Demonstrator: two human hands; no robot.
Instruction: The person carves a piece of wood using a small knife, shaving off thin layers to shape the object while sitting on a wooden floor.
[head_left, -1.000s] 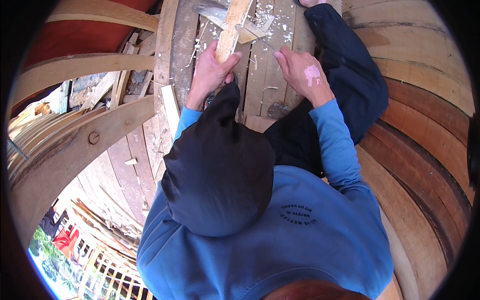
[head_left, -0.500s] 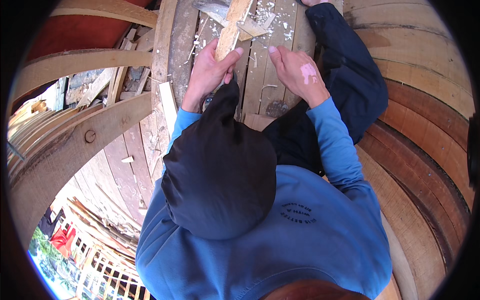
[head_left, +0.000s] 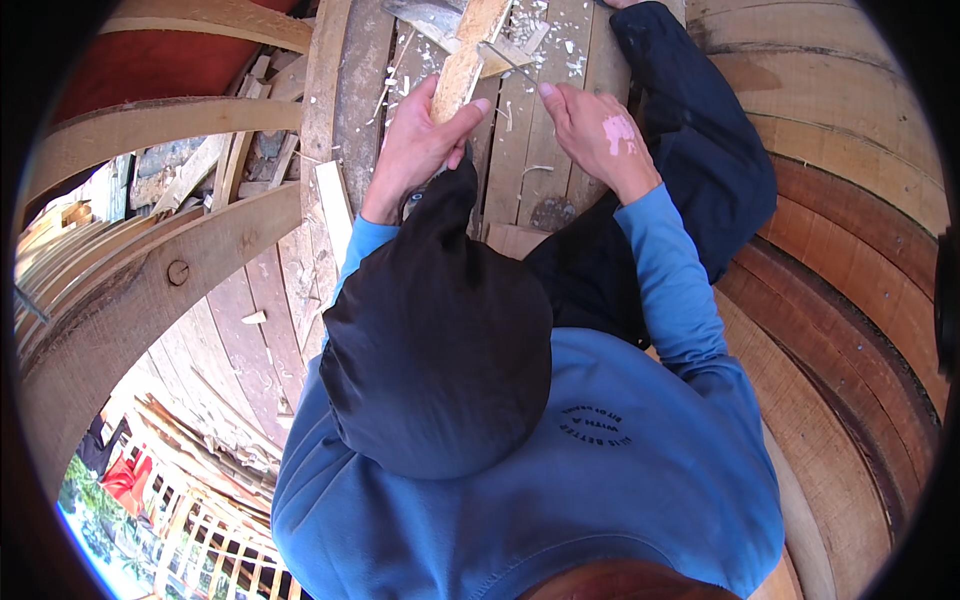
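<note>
My left hand [head_left: 425,140] is closed round the near end of a pale wooden strip [head_left: 460,78], thumb along its right side. The strip points away from me, with a notch or narrowing partway along. My right hand [head_left: 607,140] is closed on a thin dark metal tool [head_left: 511,65], whose grip is hidden in the fist. Its far tip reaches the right edge of the strip near the narrowing; I cannot tell whether it touches. Under the strip lies a flat pale wood piece [head_left: 505,62], beside a greyish board [head_left: 428,22].
Pale chips [head_left: 572,47] litter the plank floor [head_left: 510,160]. Curved wooden ribs [head_left: 180,235] rise at left, and stacked curved planks [head_left: 850,230] line the right. My dark-trousered leg [head_left: 700,150] bends on the right. A loose batten [head_left: 334,205] lies left of my left arm.
The metal tool now shows as a thin dark line against the strip; before, it was barely distinct. My right hand has shifted slightly away from me. My left hand stays nearly still.
</note>
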